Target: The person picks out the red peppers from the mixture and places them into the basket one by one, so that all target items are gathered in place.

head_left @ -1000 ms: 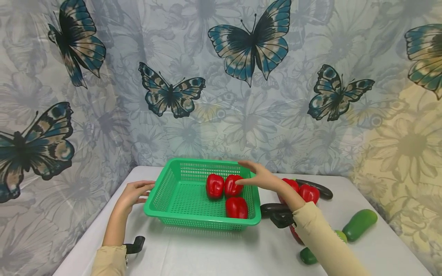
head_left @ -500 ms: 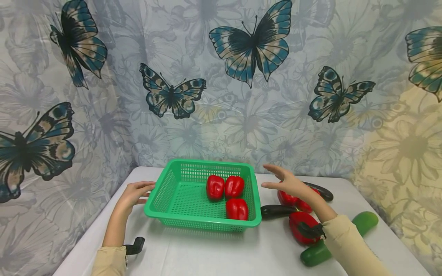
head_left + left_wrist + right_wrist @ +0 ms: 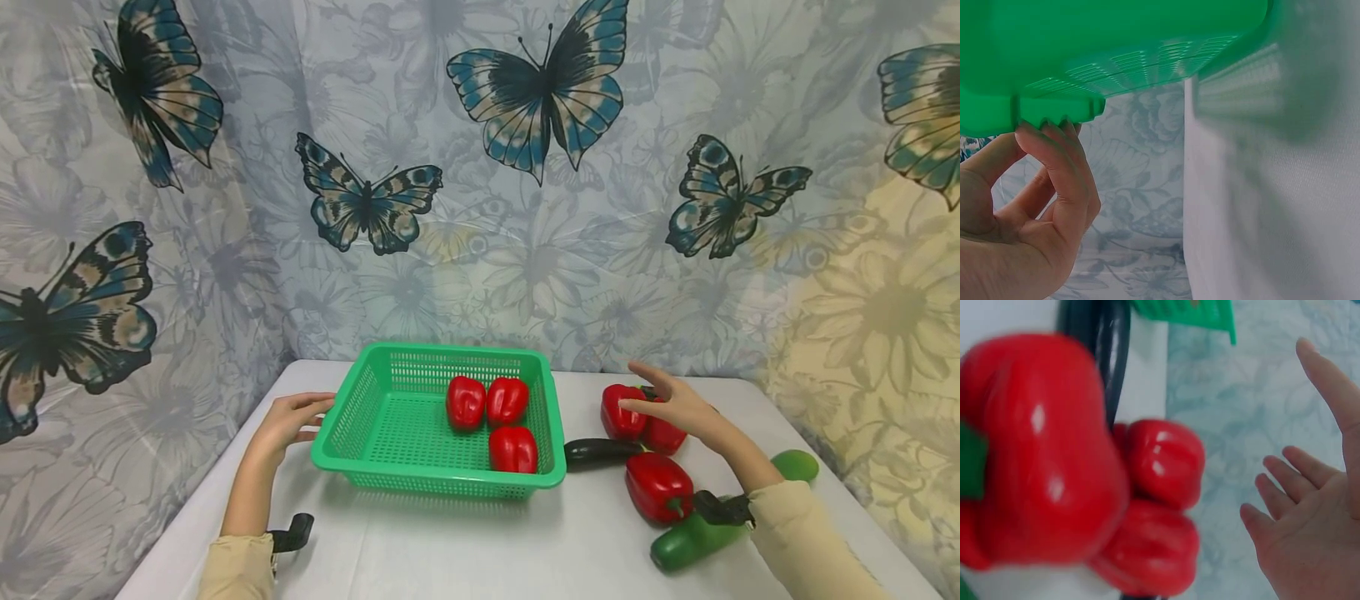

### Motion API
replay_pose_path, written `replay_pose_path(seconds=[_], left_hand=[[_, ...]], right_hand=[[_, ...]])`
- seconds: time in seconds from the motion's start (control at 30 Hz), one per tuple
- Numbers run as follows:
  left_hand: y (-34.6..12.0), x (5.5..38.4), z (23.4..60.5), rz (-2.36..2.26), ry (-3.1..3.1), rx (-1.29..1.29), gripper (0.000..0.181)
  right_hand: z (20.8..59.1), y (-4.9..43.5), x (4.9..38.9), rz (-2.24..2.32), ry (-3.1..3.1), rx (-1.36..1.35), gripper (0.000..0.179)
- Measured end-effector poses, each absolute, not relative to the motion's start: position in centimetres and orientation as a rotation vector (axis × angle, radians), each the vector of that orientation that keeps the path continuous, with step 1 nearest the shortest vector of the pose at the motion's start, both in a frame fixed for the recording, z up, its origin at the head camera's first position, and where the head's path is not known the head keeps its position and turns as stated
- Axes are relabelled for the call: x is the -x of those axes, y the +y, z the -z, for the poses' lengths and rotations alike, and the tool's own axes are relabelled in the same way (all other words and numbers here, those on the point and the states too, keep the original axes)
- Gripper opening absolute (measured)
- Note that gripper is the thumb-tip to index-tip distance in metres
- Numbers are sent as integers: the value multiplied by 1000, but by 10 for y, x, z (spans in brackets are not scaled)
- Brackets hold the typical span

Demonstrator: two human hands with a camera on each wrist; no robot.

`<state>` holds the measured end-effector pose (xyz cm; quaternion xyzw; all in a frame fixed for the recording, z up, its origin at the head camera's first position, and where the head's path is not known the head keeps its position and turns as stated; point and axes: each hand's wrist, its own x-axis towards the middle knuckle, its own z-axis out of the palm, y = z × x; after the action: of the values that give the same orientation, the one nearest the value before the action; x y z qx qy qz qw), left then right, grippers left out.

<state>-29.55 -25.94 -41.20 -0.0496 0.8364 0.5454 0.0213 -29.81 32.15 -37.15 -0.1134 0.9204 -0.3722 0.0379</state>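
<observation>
Green basket (image 3: 442,475) touches the loosely bent left hand (image 3: 287,422); the widely spread right hand (image 3: 678,407) holds nothing.

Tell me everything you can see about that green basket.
The green basket is rectangular, open-topped and apparently plastic, with perforated walls and floor and a solid rim. It stands upright on the white table, three red peppers lying inside toward its right. The left hand touches its left rim; a dark eggplant lies beside its right end, contact unclear.

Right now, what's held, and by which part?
Right hand: nothing. Left hand: fingertips at the left rim of the basket; whether they grip it can't be told.
</observation>
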Motion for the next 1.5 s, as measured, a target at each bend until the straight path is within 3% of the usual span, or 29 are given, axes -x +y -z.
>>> replay_pose_path(seconds=[1.5], left_hand=[[-261, 298, 414, -1699, 2582, 163, 55]], right_hand=[[431, 394, 290, 1044, 2962, 78, 95]])
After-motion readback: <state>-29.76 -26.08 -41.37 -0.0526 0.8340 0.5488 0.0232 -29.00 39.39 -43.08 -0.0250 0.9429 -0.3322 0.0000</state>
